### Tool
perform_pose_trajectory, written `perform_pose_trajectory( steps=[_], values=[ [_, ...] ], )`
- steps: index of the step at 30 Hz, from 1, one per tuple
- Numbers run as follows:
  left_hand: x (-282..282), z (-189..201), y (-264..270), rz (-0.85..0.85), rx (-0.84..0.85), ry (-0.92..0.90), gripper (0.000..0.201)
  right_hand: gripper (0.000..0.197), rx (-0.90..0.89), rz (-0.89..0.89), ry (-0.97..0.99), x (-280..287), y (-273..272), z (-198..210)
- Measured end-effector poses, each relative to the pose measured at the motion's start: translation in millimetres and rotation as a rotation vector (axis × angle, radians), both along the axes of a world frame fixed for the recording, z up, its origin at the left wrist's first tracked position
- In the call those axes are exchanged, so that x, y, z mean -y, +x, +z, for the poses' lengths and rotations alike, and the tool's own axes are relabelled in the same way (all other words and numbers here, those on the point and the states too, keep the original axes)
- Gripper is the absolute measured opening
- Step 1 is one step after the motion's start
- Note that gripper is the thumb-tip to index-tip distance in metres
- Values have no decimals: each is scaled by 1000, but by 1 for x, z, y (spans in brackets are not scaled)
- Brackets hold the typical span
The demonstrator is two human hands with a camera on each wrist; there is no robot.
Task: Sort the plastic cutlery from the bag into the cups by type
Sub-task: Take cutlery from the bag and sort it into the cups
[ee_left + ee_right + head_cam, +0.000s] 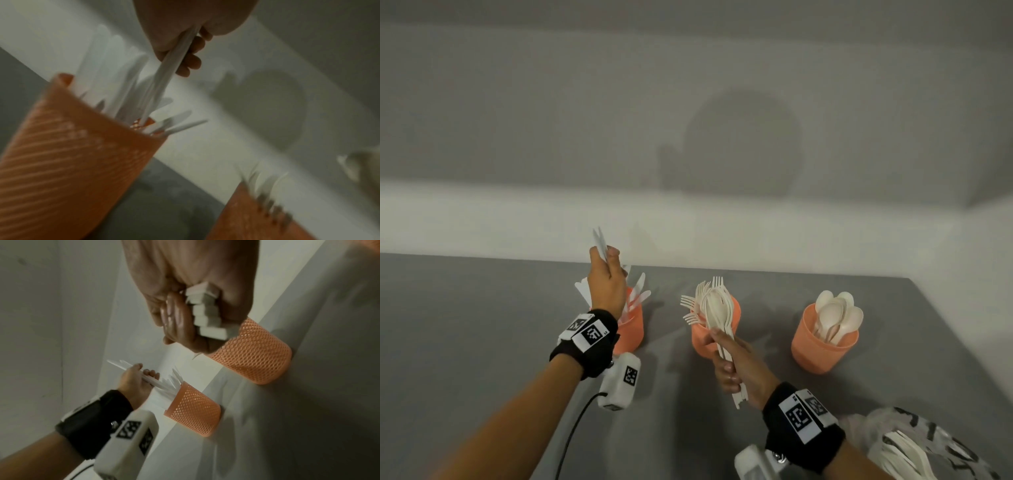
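Observation:
Three orange mesh cups stand in a row on the grey table. The left cup point(631, 330) holds white knives, the middle cup point(700, 339) forks, the right cup point(822, 346) spoons. My left hand point(607, 274) grips a couple of white knives point(599, 241) above the left cup; in the left wrist view those knives point(170, 65) point down into that cup point(68, 154). My right hand point(732, 366) holds a bundle of mixed cutlery point(717, 308) in front of the middle cup; its handle ends point(205, 311) show in the right wrist view.
A clear plastic bag point(914, 445) with more white cutlery lies at the near right corner. A light wall point(688, 137) rises directly behind the cups. The table's right edge point(962, 346) runs diagonally past the spoon cup.

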State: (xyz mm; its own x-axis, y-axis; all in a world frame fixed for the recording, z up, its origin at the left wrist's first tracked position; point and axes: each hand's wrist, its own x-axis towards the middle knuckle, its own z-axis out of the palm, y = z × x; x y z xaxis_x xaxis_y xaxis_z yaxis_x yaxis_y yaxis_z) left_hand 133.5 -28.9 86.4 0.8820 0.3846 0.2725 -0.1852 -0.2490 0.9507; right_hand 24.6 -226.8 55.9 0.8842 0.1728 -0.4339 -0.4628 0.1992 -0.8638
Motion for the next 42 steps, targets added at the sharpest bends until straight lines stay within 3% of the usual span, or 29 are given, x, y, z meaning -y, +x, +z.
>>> perform_pose_trajectory(
  steps=[2,5,10,15,17,19,21,23,25,30,33,36,37,39,42],
  values=[
    [0,-14,-6,-42,-60,76,13,29,3,6,-5,0,1,0],
    [0,-23,-14,-109,-85,76,31,29,4,14,2,-2,1,1],
    [-6,-27,-11,-139,-74,330,34,28,18,54,-20,-6,0,3],
    [-8,-27,-11,-58,91,577,26,28,34,47,-39,-8,0,0],
    [5,-17,-22,-87,152,424,28,24,65,15,-97,-10,-1,0],
    [23,-4,-41,-150,102,217,29,19,142,-42,-240,-13,-2,-2],
    [42,-2,-60,-241,-62,100,25,14,270,-101,-458,-15,-2,-5],
    [61,-9,-76,-402,-302,-70,45,21,371,-123,-697,-17,-3,-8],
    [78,-13,-87,-503,-427,-194,61,31,437,-46,-926,-18,-8,-8],
    [101,-9,-89,-370,-474,-489,23,36,586,144,-1054,-16,-24,1],
    [99,-6,-87,-413,-491,-465,5,38,566,171,-942,-9,-21,7],
    [93,-5,-87,-550,-471,-392,21,5,260,220,-410,-2,-16,19],
    [91,-5,-87,-599,-464,-379,20,4,170,226,-253,0,-17,24],
    [88,-5,-85,-688,-447,-361,23,21,81,265,-109,3,-19,29],
    [87,-2,-86,-761,-480,-377,24,36,31,286,-59,2,-21,30]
  ],
)
